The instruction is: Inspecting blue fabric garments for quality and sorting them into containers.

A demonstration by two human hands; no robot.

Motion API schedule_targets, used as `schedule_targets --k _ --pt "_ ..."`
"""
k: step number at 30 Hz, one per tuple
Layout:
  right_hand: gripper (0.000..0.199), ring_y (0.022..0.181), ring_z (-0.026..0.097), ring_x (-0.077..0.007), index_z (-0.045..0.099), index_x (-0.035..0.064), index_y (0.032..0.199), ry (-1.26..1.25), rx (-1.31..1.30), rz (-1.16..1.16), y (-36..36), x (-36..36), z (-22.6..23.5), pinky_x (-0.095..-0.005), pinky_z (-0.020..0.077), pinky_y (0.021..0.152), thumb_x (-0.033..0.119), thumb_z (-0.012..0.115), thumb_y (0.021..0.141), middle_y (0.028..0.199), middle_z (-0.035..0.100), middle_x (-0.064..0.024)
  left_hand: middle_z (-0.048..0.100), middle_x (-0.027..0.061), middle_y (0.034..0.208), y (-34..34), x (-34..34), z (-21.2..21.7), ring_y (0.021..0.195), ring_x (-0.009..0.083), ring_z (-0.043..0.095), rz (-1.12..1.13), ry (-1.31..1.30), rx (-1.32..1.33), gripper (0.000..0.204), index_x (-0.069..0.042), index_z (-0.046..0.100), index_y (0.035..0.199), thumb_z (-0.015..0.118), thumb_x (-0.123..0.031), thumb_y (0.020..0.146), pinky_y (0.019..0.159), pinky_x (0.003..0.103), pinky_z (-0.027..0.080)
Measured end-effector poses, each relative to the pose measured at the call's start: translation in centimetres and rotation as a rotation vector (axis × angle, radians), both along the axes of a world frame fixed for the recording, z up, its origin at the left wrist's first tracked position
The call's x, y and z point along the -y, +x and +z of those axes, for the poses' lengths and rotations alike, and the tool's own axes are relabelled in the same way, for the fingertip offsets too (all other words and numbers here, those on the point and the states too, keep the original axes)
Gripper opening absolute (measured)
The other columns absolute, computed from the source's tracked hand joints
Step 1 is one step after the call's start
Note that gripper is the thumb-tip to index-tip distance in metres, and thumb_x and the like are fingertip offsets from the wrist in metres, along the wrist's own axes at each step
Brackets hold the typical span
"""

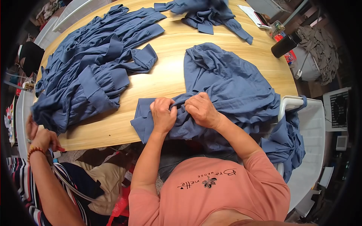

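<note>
A blue garment lies bunched on the wooden table in front of me, its near part hanging over the edge toward my lap. My left hand is closed on a gathered fold of it, beside a flat, double-layered end that looks like a cuff or collar. Close by on the right, my right hand grips the same cloth, knuckles up. A short twisted stretch of fabric runs between the two fists. What lies inside the fingers is hidden.
A heap of similar blue garments covers the table's left side; another lies at the far edge. At left, a co-worker's hand handles the heap. On the right are a black bottle and a white bin with blue cloth over its rim.
</note>
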State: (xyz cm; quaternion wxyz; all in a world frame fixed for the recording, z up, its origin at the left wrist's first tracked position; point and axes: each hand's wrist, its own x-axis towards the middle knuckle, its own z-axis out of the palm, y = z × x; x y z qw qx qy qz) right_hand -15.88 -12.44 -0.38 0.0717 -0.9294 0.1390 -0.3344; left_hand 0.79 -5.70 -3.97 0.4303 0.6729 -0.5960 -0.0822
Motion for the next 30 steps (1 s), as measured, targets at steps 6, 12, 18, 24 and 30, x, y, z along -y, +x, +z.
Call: schedule_targets --k 6,12,18,24,30 --pt "0.016 0.075 0.054 -0.0176 0.063 0.0101 0.084 -0.007 -0.126 0.002 -1.3 -0.3 -0.1 -0.0338 0.0363 0.076 0.008 0.063 0.068 0.076 0.055 0.0006 0.063 0.0042 0.084 0.1 0.0 0.2 0.088 0.0233 0.057 -0.078 -0.012 -0.086 0.008 -0.008 0.06 0.074 0.065 -0.007 0.068 0.082 0.036 0.038" --pt "0.021 0.073 0.055 -0.0174 0.064 0.009 0.087 -0.035 -0.012 0.037 0.5 -0.8 0.3 -0.0322 0.0377 0.073 0.007 0.064 0.066 0.077 0.057 0.0 0.064 0.0052 0.084 0.8 -0.1 -0.3 0.085 0.0229 0.058 -0.155 -0.019 -0.237 0.009 -0.006 0.06 0.075 0.065 -0.007 0.068 0.083 0.035 0.04" --pt "0.018 0.066 0.056 -0.0195 0.06 0.0053 0.084 -0.052 0.134 0.032 1.3 -0.8 -2.1 -0.0313 0.0406 0.064 0.006 0.061 0.066 0.077 0.058 -0.0037 0.059 0.0103 0.074 1.2 0.0 -1.4 0.076 0.0262 0.057 -0.219 0.028 -0.333 0.011 -0.001 0.058 0.076 0.064 -0.003 0.067 0.071 0.034 0.043" --pt "0.019 0.065 0.052 -0.0215 0.059 0.0036 0.086 -0.017 0.105 0.072 1.0 -0.9 -1.9 -0.0332 0.0397 0.061 0.005 0.059 0.067 0.077 0.056 -0.0047 0.064 0.0102 0.091 1.7 -0.1 -0.3 0.088 0.0256 0.057 -0.324 0.128 -0.29 0.012 -0.002 0.063 0.083 0.063 -0.01 0.074 0.087 0.036 0.039" --pt "0.017 0.067 0.052 -0.0224 0.059 0.0045 0.084 -0.005 0.124 0.044 1.0 -0.8 -2.0 -0.0328 0.0392 0.061 0.005 0.058 0.067 0.076 0.055 -0.0045 0.064 0.0119 0.097 1.7 0.1 -0.5 0.092 0.0253 0.058 -0.344 0.116 -0.326 0.013 -0.003 0.064 0.085 0.063 -0.01 0.075 0.089 0.035 0.038"
